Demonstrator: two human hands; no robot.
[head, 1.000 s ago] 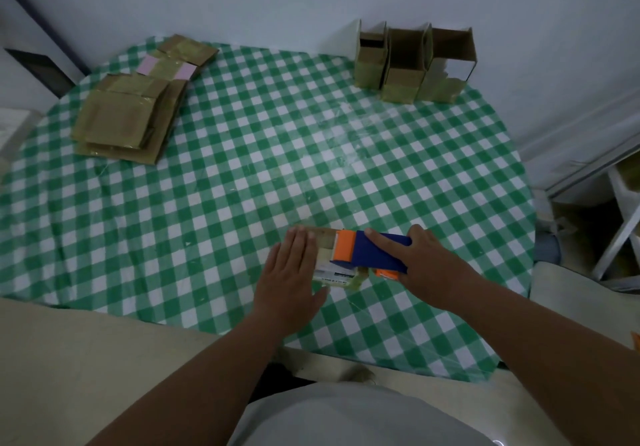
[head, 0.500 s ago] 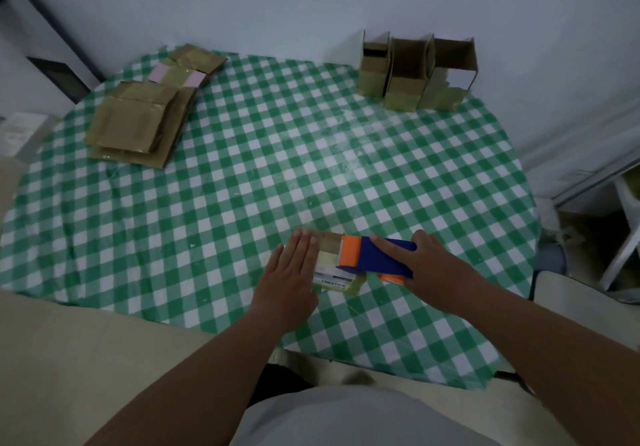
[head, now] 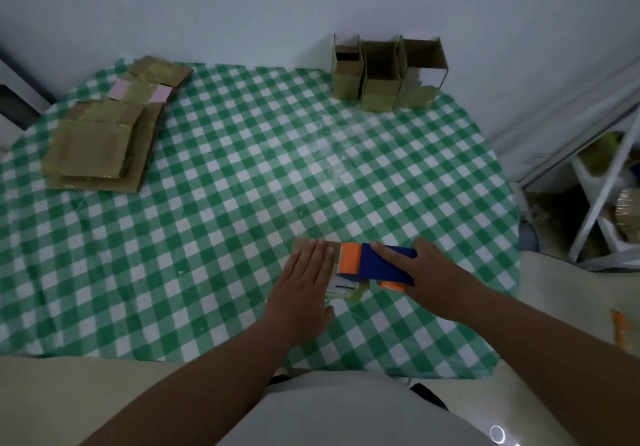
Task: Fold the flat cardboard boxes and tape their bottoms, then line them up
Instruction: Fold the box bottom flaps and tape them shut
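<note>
A small cardboard box [head: 341,288] lies on the green checked tablecloth [head: 214,224] near the front edge. My left hand [head: 304,283] presses flat on its left part with straight fingers. My right hand [head: 436,276] grips a blue and orange tape dispenser [head: 370,263] whose orange end rests on top of the box. Three folded open boxes [head: 384,75] stand in a row at the back by the wall. A pile of flat cardboard boxes [head: 100,144] lies at the back left.
More flat pieces with pink patches [head: 145,90] lie behind the pile. A white rack [head: 602,203] with clutter stands to the right of the table. The wall runs close behind the table.
The hands and the dispenser stay on the box almost unchanged. The camera view has shifted slightly, so the table sits a little lower in the frame.
</note>
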